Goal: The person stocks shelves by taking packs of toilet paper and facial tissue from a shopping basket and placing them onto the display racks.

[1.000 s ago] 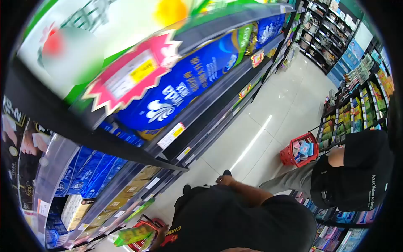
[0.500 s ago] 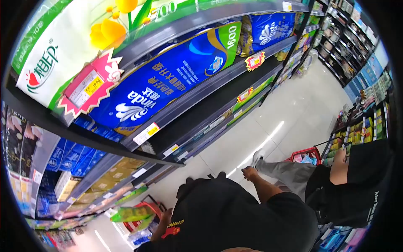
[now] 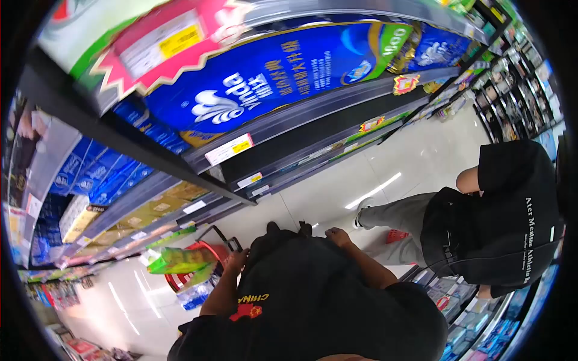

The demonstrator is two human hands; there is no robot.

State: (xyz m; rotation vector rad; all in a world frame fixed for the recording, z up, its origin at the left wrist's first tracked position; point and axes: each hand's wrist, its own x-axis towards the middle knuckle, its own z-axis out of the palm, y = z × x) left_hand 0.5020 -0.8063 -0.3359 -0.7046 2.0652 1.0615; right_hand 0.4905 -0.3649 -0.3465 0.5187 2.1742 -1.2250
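My left hand [image 3: 237,260] is low at my left side, closed at the black handle of a red shopping basket [image 3: 224,255]. The basket holds a green package [image 3: 180,261] and a blue-and-white package [image 3: 198,293]. In front of my black shirt, my right hand [image 3: 338,236] has its fingers curled, and nothing shows in it. The shelf ahead bears a large blue tissue package [image 3: 277,78]. A pink price sign [image 3: 165,45] hangs at the upper left.
A person in a black shirt [image 3: 521,222] and grey trousers stands at my right, with part of another red basket [image 3: 395,236] beside them. More shelves with blue packs [image 3: 102,171] are at the left. Pale floor tiles [image 3: 361,174] run between the shelves.
The view has shifted, and the pink sign looks larger and nearer. My right hand has moved in towards my body. The other person appears farther left and shows more of their back.
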